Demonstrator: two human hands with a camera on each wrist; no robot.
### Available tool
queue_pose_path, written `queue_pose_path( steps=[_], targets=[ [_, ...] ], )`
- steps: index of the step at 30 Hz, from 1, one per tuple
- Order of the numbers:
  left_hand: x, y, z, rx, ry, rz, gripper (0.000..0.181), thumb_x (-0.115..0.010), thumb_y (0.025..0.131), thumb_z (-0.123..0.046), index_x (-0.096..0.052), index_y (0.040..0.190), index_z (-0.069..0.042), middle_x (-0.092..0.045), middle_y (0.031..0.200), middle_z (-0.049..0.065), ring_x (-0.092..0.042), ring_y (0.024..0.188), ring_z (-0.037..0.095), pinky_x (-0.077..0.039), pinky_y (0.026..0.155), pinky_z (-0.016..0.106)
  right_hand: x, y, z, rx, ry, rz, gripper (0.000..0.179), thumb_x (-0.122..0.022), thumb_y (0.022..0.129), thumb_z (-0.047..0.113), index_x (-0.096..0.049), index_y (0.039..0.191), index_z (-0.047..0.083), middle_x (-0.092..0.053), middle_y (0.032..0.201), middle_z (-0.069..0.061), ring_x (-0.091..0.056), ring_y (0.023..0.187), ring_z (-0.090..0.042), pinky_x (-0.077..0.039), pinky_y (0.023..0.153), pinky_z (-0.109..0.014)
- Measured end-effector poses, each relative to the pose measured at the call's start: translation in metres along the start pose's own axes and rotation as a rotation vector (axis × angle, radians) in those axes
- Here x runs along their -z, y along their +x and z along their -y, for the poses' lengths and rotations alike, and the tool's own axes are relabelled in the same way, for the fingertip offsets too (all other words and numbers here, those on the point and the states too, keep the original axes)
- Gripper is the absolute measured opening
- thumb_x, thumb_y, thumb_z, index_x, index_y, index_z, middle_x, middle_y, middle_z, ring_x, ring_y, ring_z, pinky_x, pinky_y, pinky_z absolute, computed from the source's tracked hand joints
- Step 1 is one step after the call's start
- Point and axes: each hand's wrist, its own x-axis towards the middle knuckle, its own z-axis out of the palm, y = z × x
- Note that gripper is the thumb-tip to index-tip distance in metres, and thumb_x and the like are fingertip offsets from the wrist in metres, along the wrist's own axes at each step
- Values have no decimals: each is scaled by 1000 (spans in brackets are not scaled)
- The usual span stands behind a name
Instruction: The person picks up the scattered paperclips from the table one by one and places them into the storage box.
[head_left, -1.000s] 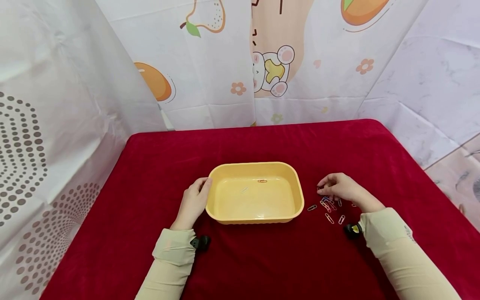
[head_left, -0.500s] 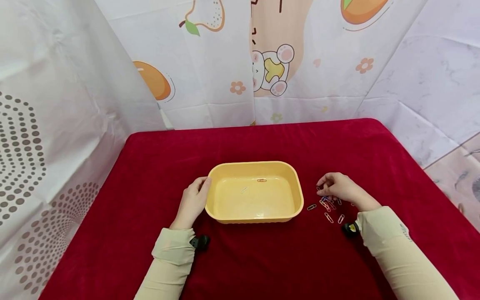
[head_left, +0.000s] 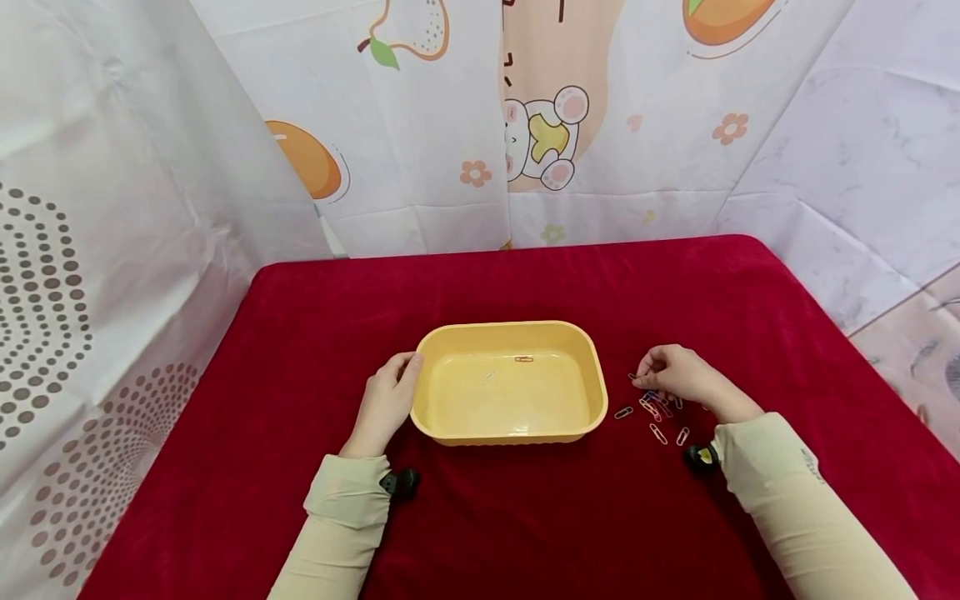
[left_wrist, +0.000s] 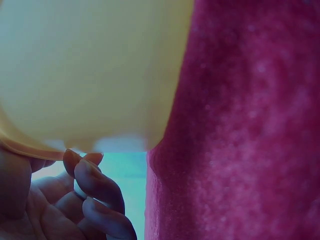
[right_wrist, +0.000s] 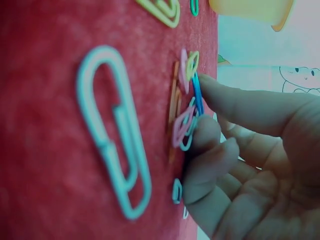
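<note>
My left hand (head_left: 385, 407) grips the left rim of a yellow plastic tray (head_left: 510, 440). From the left wrist view, its fingers (left_wrist: 100, 182) curl against the tray's edge. Inside lie a red paper clip (head_left: 524, 359) and a whitish one (head_left: 489, 377). To the right of the tray, my right hand (head_left: 684, 382) pinches a small paper clip (head_left: 632, 376) at the tips of thumb and index finger. Below it spreads a loose pile of coloured paper clips (head_left: 651, 406). In the right wrist view a blue paper clip (right_wrist: 198, 97) lies beside the thumb; the pinch itself is mostly hidden there.
A dark paper clip (head_left: 624, 412) lies between tray and pile. Two pale ones, a yellowish clip (head_left: 657, 433) and a pinkish clip (head_left: 682, 436), lie nearer me. A red cloth (head_left: 525, 517) covers the table; a printed curtain (head_left: 420, 150) hangs behind.
The small paper clip at my right fingertips now points more to the left, and index finger and thumb have closed together. My left hand and the tray stay in place.
</note>
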Motion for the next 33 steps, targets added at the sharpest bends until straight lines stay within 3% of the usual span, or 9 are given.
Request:
queue_pose_path(
  steps=[9, 23, 33],
  targets=[
    [0, 0, -1, -1, 10, -3, 49, -41, 106, -43, -58, 136, -8, -65, 127, 15, -65, 107, 28, -51, 92, 45, 0, 0, 5, 26, -20, -1, 17, -71, 89, 11, -66, 97, -2, -64, 73, -3, -57, 57, -13, -50, 53, -30],
    [0, 0, -1, 8, 13, -1, 50, -41, 106, -45, -57, 137, -9, -65, 128, 15, -64, 109, 28, -51, 93, 46, 1, -1, 9, 37, -78, 44, 9, -67, 92, 11, -69, 89, 2, -63, 72, -1, -55, 58, -13, -48, 54, -29],
    [0, -1, -1, -2, 17, -7, 50, -41, 105, -44, -58, 136, -8, -66, 127, 16, -65, 107, 29, -51, 92, 46, 6, -4, 18, 48, 2, -27, 13, -69, 91, 10, -69, 97, -2, -68, 81, -7, -56, 59, -16, -50, 56, -30]
  ],
)
